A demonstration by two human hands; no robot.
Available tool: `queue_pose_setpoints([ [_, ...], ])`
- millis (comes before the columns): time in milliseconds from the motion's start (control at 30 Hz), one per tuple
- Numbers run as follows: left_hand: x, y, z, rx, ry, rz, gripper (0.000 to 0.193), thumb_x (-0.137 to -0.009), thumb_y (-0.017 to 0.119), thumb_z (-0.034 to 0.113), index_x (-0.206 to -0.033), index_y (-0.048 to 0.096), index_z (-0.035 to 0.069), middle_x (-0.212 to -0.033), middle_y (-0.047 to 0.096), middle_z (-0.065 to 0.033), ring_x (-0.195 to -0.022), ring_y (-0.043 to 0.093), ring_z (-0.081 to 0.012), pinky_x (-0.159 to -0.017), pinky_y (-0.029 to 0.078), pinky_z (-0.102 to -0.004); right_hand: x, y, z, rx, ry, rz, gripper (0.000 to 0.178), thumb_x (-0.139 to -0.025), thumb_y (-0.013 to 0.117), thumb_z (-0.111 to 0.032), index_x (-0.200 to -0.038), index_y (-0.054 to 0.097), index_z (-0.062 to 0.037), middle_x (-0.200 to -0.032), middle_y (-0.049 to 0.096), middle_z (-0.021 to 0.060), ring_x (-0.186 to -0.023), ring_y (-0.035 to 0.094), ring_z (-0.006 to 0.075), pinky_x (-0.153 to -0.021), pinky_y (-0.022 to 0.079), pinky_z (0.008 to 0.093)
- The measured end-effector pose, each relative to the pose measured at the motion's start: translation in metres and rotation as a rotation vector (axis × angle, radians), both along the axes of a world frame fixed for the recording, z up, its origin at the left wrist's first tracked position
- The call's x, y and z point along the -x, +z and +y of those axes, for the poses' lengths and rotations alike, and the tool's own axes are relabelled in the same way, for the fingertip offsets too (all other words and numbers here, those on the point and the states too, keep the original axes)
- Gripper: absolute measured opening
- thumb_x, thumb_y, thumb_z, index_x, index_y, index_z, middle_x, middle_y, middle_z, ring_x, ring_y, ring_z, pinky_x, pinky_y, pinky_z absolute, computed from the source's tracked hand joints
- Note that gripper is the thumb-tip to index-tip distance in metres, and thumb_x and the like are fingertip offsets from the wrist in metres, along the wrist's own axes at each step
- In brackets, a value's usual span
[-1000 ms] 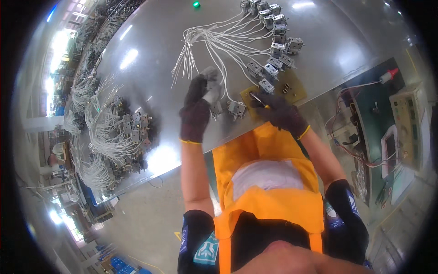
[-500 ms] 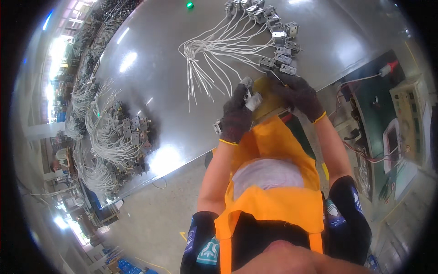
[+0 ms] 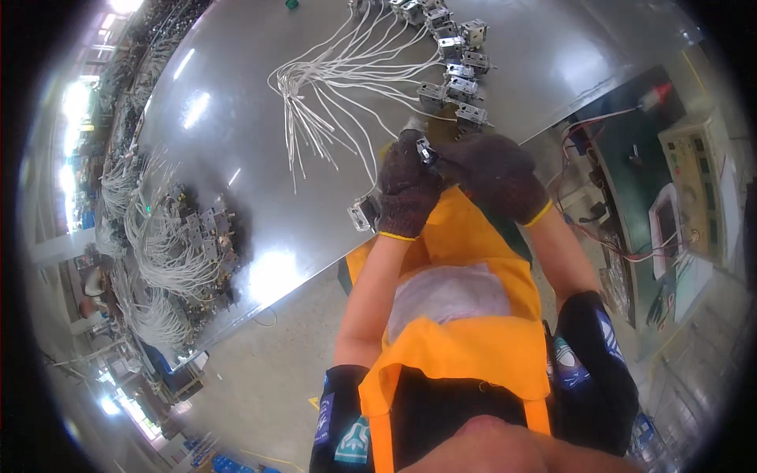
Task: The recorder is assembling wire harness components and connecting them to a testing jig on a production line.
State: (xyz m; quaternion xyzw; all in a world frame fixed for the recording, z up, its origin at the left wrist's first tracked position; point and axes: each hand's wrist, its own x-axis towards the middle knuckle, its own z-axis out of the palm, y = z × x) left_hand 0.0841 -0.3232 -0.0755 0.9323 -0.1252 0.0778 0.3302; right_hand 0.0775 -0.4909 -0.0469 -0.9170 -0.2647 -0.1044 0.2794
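My left hand (image 3: 406,189), in a dark work glove, is closed around a small metal housing (image 3: 426,150) that shows between thumb and fingers. Against it works my right hand (image 3: 502,177), gloved alike, its fingers curled in; whatever they grip is hidden. Another metal housing (image 3: 363,214) with a white cable sits beside my left wrist, near the table edge. Ahead, several silvery housings (image 3: 460,88) stand in a curved row, just beyond my right hand. Their white cables (image 3: 315,72) gather into one bundle on the table.
The shiny metal table (image 3: 236,102) has its near edge just before my body. More cabled housings (image 3: 169,244) are heaped at left. On the right stand a green-topped bench (image 3: 631,165) with wires and a beige instrument box (image 3: 694,185).
Both hands have drawn closer together. The thin tool seen at my right fingers is now hidden. The housing beside my left wrist shows more fully, and the whole view has shifted slightly.
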Motion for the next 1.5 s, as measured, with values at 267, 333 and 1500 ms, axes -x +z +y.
queue_pose_setpoints([
  [267,-0.006,-0.003,0.003,0.223,-0.119,-0.215,0.038,-0.077,0.07,0.014,-0.111,0.054,0.005,-0.085,0.062,-0.0214,-0.082,0.06,-0.043,-0.07,0.048,-0.0494,0.001,0.003,0.022,0.324,-0.106,-0.16,0.01,-0.082,0.058,-0.018,-0.083,0.064,-0.0106,-0.075,0.062,0.0119,-0.071,0.063,0.0302,-0.062,0.052,0.043],
  [333,-0.004,-0.004,0.002,0.187,-0.084,-0.155,0.037,-0.078,0.069,0.013,-0.111,0.054,0.006,-0.085,0.062,-0.0216,-0.082,0.06,-0.0429,-0.07,0.047,-0.0495,0.001,0.007,0.015,0.303,-0.033,-0.123,0.009,-0.081,0.058,-0.018,-0.081,0.064,-0.011,-0.07,0.06,0.0103,-0.069,0.063,0.0299,-0.061,0.052,0.0422],
  [1500,0.033,-0.025,0.052,0.103,-0.051,-0.21,0.05,-0.082,0.072,0.014,-0.126,0.051,0.001,-0.123,0.055,-0.0201,-0.11,0.055,-0.0329,-0.091,0.045,-0.0401,-0.007,-0.056,0.036,-0.508,0.044,0.693,0.042,-0.084,0.064,-0.017,-0.126,0.062,-0.0155,-0.095,0.066,0.007,-0.074,0.061,0.0154,-0.063,0.053,0.0325],
])
